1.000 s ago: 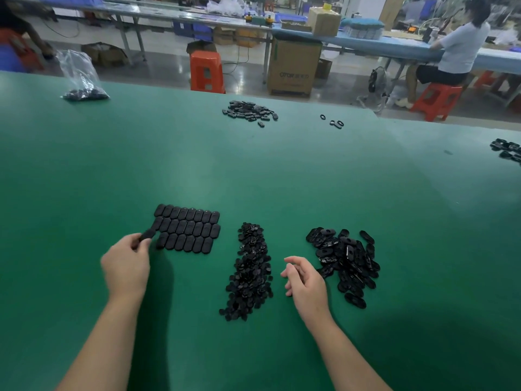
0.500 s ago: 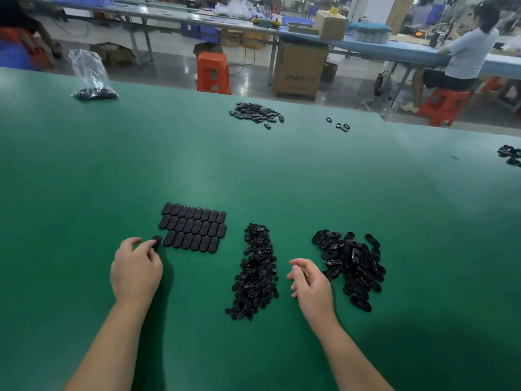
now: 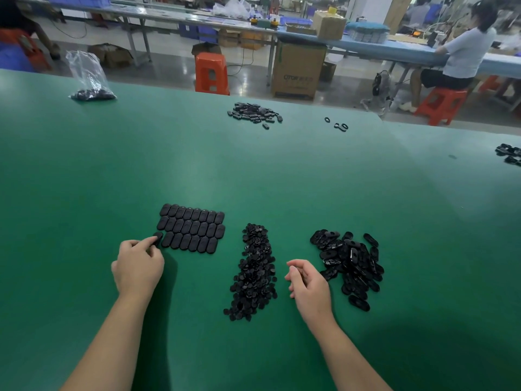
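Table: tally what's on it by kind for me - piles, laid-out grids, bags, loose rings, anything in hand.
Piles: 4
Grid of caps: 1
Bag: 1
Rings: 3
Cap pinched in left hand: 1
Total: 10
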`<state>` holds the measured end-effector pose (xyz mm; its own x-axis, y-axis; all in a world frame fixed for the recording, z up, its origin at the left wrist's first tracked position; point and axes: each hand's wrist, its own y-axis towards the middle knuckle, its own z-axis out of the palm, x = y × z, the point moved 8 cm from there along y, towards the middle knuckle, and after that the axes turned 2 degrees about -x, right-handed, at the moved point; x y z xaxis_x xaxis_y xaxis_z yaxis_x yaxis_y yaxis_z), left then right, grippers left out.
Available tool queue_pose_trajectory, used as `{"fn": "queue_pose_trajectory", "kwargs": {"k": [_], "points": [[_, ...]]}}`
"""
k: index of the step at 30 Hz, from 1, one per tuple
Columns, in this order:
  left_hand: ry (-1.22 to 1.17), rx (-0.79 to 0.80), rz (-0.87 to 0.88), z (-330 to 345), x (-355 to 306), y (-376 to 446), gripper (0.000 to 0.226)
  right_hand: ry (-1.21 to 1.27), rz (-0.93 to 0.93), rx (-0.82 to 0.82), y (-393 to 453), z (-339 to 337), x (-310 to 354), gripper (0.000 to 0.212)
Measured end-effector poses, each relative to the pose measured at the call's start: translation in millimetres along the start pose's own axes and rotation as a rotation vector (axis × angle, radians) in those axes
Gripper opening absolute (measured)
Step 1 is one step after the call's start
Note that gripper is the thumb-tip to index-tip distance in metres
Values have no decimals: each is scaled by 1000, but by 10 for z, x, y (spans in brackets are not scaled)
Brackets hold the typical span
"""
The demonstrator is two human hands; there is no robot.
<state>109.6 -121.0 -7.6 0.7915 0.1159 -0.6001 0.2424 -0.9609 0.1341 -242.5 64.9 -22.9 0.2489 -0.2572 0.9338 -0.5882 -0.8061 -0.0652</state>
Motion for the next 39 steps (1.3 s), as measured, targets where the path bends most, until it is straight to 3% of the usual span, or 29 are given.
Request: {"fn": "queue_pose_trajectory", "kwargs": {"k": [15, 20, 25, 32, 39], "points": [[27, 33, -40, 24, -30, -21, 30, -37, -23, 0, -11, -1, 29, 15], [-66, -5, -10, 7, -76, -51, 30, -38, -17, -3, -19, -4, 37, 15], [-208, 9, 183, 40, -438, -197, 24, -37, -9, -10, -19, -1, 40, 15], [-93, 332, 458, 602, -1068, -798, 20, -55, -18, -16, -24, -6, 53, 16], [-74, 307, 532, 638, -1066, -974, 31, -95, -39, -16, -25, 21, 37, 18]]}}
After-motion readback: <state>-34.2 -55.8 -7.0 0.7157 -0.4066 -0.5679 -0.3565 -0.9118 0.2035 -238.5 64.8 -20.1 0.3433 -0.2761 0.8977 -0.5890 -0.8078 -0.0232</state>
